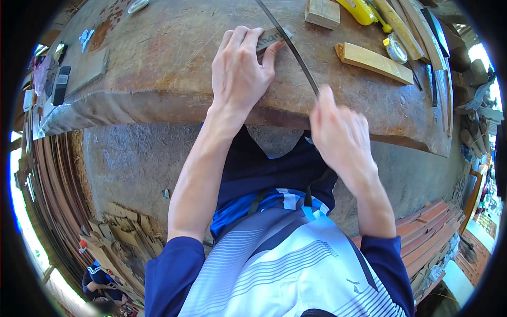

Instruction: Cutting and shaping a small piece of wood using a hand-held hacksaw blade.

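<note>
My left hand (242, 68) presses fingers and thumb round a small grey-brown wooden block (272, 38) with dark writing on the workbench (158, 63). A long, thin, dark metal blade (296, 54) crosses the block's right end diagonally, running from the top of the view down to my right hand (340, 132). That hand is slightly blurred and closed round the blade's near end, beside the bench's front edge; any handle is hidden by the fingers. A pale wooden stick (376, 64) lies to the right of the blade, and a squarer wood block (322, 15) sits farther back.
At the bench's right lie a yellow tool (359, 9), a tape measure (396, 50) and wooden strips. A dark rectangular object (60, 84) is at the left. Stacked boards (422, 227) lie below right, more timber below left, where another person (97, 280) crouches.
</note>
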`<state>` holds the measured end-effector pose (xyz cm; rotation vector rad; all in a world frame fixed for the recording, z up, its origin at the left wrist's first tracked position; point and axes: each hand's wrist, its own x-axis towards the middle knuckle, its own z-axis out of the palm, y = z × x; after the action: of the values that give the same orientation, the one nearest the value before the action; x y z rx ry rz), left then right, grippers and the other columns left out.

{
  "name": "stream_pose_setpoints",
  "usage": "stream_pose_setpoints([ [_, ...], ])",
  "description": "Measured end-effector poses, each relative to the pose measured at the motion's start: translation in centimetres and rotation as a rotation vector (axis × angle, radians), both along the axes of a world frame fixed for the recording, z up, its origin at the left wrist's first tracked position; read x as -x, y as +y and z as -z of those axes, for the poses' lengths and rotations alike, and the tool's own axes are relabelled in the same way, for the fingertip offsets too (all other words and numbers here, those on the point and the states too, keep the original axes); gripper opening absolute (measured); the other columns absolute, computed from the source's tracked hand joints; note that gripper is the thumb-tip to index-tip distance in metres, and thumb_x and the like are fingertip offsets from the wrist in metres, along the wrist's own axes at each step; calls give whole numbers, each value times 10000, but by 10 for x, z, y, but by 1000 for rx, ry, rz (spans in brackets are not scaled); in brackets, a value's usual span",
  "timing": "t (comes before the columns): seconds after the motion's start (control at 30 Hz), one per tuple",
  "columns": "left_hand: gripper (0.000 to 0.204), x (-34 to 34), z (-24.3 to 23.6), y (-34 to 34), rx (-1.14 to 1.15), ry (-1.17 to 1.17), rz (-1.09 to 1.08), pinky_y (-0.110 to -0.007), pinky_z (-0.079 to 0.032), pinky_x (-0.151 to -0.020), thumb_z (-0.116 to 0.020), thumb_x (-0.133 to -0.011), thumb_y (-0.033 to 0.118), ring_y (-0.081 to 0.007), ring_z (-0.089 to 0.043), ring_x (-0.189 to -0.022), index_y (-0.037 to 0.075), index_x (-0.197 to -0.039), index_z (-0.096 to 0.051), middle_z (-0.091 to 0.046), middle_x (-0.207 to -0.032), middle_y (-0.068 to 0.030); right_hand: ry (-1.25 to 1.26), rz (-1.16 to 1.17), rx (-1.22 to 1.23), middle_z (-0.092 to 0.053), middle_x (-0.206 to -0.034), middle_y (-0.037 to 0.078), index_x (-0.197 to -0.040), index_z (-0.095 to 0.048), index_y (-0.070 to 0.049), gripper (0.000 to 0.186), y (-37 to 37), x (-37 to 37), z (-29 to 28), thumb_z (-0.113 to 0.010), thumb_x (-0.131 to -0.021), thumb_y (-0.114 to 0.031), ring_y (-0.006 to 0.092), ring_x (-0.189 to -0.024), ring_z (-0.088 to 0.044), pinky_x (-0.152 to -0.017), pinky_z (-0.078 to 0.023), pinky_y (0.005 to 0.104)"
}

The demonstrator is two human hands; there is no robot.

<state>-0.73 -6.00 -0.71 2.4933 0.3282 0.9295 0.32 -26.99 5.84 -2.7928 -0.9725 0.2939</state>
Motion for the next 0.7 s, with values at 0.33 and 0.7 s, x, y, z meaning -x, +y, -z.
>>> stream_pose_setpoints([
  [0.33,450,8,0,7,31,24,30,-420,-530,-961,-779,-974,378,-324,-657,-1057,-11,-1193,-727,-730,-1094,-129,49,-6,-157,-611,-569,146,-1041,-541,-47,125,-71,36,-11,-552,-1080,-165,365,-537,-665,-510,-490,483],
  [0.7,350,11,-8,-5,18,47,83,-446,-496,-971,-803,-918,221,-332,-633,-1071,30,-1198,-715,-698,-1100,-102,-48,-108,-391,-692,-821,256,-1020,-537,-3,167,28,-52,0,-535,-1071,-162,449,-786,-707,-700,-542,560],
])
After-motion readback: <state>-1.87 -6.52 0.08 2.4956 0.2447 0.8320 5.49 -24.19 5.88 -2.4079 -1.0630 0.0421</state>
